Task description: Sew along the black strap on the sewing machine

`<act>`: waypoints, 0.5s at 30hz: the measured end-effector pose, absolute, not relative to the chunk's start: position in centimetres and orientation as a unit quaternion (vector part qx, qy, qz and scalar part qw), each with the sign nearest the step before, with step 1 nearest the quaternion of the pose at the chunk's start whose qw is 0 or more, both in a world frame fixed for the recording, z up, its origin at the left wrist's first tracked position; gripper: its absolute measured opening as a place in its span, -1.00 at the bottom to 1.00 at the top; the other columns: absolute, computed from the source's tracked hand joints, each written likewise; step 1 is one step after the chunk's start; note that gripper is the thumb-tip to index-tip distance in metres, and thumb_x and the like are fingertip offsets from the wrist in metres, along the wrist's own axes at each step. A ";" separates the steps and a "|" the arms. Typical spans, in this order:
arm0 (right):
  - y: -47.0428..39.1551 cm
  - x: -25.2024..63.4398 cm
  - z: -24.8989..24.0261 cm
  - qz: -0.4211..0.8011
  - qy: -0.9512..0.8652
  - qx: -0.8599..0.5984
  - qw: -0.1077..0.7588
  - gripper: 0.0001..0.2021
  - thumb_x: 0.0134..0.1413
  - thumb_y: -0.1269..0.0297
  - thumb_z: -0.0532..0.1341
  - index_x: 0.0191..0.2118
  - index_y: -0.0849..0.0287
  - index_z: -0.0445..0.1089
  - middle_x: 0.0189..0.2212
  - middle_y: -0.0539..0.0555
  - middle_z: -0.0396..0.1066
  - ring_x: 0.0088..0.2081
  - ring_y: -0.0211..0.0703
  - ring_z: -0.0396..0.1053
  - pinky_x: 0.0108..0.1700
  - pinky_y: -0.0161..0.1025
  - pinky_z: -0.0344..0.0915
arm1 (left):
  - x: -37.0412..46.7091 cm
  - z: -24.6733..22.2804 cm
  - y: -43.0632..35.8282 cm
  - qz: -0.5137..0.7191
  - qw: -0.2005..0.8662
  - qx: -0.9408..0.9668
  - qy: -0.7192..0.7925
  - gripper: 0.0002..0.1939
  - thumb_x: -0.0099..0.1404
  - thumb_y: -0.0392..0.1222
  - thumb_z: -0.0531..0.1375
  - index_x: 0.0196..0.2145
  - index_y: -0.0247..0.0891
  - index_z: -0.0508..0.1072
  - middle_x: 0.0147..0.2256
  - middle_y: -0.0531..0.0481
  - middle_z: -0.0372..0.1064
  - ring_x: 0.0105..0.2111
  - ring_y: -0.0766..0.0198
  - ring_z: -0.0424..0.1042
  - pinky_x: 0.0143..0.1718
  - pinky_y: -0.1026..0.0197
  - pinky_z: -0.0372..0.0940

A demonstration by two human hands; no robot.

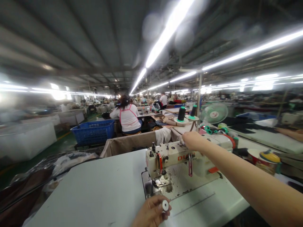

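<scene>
My left hand (152, 212) is closed around a small pale bobbin (165, 206), its round face with a centre hole turned toward me. It is just in front of the needle area of a white sewing machine (172, 159). My right hand (192, 140) reaches across to the top of the machine head, fingers bent and pressed together there. Whatever those fingers grip is too small or hidden to make out. Below that hand, pink-handled thread snips (190, 168) hang on the front of the machine. Two black thread cones (181, 114) on green bases stand behind the machine.
The pale tabletop (101, 186) extends left of the machine. Beyond it are a cloth-lined bin (132, 141) and a blue crate (93, 130). A green fan (214, 113) and a cup-like container (262, 159) stand to the right. A co-worker (127, 116) sits ahead, back turned.
</scene>
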State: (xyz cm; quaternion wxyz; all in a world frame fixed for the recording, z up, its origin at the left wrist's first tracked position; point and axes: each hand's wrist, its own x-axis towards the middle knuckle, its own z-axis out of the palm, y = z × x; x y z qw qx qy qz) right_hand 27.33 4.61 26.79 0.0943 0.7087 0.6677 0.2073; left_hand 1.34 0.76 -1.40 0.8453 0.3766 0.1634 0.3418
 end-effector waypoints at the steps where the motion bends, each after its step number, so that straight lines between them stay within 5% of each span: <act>1: 4.6 27.4 26.8 0.209 0.661 0.714 0.094 -0.83 0.39 0.24 0.33 -0.10 0.26 0.58 -0.10 0.17 0.65 -0.06 0.02 0.59 0.05 0.02 0.47 | 1.3 -1.5 0.8 0.351 0.842 0.377 0.163 -0.48 -0.01 0.04 0.64 -0.20 -0.34 0.68 -0.28 -0.20 0.60 -0.34 0.27 0.54 -0.26 0.26 0.29; 5: 4.5 27.3 26.6 0.230 0.670 0.702 0.072 -0.79 0.41 0.29 0.30 -0.01 0.33 0.57 0.00 0.27 0.62 0.09 0.11 0.54 0.21 0.09 0.38 | 1.0 -1.2 0.8 0.345 0.838 0.395 0.153 -0.44 -0.04 0.04 0.65 -0.18 -0.34 0.69 -0.26 -0.24 0.62 -0.32 0.20 0.57 -0.27 0.24 0.31; 8: 4.5 27.4 26.5 0.215 0.686 0.692 0.072 -0.82 0.38 0.30 0.32 -0.05 0.30 0.59 -0.05 0.24 0.64 0.03 0.07 0.57 0.14 0.03 0.41 | 0.8 -0.6 0.7 0.320 0.844 0.404 0.149 -0.46 0.02 0.02 0.63 -0.14 -0.35 0.67 -0.22 -0.26 0.61 -0.28 0.17 0.57 -0.24 0.21 0.33; 11: 4.4 27.8 26.5 0.212 0.669 0.709 0.067 -0.82 0.35 0.26 0.34 -0.10 0.29 0.59 -0.11 0.23 0.65 -0.04 0.07 0.58 0.08 0.03 0.42 | 0.9 0.0 0.6 0.318 0.848 0.391 0.168 -0.48 0.07 0.02 0.61 -0.13 -0.36 0.67 -0.24 -0.25 0.59 -0.32 0.24 0.54 -0.24 0.23 0.30; 15: 4.2 27.7 26.0 0.218 0.673 0.706 0.035 -0.82 0.39 0.34 0.27 -0.02 0.32 0.55 0.00 0.28 0.59 0.09 0.12 0.51 0.20 0.06 0.32 | 1.0 -0.1 0.6 0.311 0.854 0.380 0.172 -0.50 0.08 0.03 0.61 -0.15 -0.36 0.67 -0.28 -0.21 0.58 -0.36 0.30 0.51 -0.28 0.27 0.27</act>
